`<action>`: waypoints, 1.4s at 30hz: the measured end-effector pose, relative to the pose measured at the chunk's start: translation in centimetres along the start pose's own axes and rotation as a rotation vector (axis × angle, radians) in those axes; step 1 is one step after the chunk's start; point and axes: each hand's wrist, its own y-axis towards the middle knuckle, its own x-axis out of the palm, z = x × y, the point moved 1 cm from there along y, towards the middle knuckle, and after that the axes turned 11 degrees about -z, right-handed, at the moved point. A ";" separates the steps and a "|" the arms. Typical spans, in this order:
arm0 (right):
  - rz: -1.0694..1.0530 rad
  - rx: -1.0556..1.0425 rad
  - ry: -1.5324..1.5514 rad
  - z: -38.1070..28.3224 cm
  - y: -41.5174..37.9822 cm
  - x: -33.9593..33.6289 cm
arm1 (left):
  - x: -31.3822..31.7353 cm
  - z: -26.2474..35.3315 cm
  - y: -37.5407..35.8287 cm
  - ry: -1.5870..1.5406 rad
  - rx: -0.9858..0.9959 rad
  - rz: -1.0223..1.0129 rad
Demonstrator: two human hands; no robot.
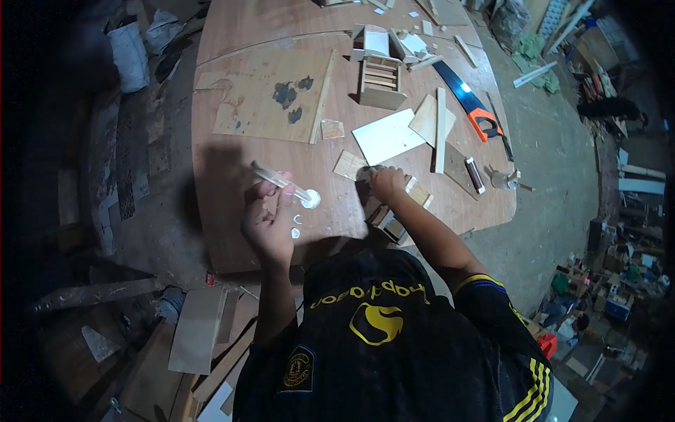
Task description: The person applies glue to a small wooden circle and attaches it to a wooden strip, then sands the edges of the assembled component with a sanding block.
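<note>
My left hand (267,221) is closed around a thin pale wooden strip (281,181), which is tilted down to the right. The strip's lower end is at a round white blob (311,200), apparently glue, on the table. My right hand (389,184) is closed at the top of a small wooden box (396,226) near the front edge of the table. My fingers and forearm hide part of this box. Just left of those fingers lies a flat piece of wood (349,166), partly in shadow.
On the wooden table (246,243) lie a stained board (260,105), a white panel (385,137), a long strip (440,130) and an orange-handled saw (472,105). A slatted wooden box (381,81) stands farther back. At right are a dark tube (475,176) and a clear jar (503,181).
</note>
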 end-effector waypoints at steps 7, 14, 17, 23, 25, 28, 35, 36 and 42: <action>-0.049 0.046 0.093 0.4 1.2 0.8 | -0.4 2.2 0.8 0.144 0.129 -0.026; -0.060 0.005 0.066 0.8 0.3 -0.1 | 0.6 2.8 1.9 0.307 0.161 -0.121; 0.108 -0.056 0.034 1.4 1.8 2.8 | 1.0 2.5 2.0 0.302 0.187 -0.144; -0.082 -0.220 0.795 3.5 -1.6 -2.6 | 1.5 2.7 1.9 0.194 0.160 -0.066; -0.208 -0.522 1.608 4.5 -4.1 -5.5 | 1.4 2.7 1.8 0.336 0.232 -0.109; -0.286 -0.848 2.082 4.5 -10.9 -10.4 | 2.0 3.6 1.6 0.409 0.308 -0.173; -0.137 -1.184 2.082 4.3 -16.8 -14.1 | 4.7 9.8 0.8 0.405 0.376 -0.395; -0.065 -1.161 2.030 4.4 -17.5 -14.5 | 4.8 10.5 0.8 0.406 0.379 -0.395; 0.351 -0.979 1.729 6.2 -21.8 -16.9 | 5.6 12.2 0.0 0.478 0.495 -0.502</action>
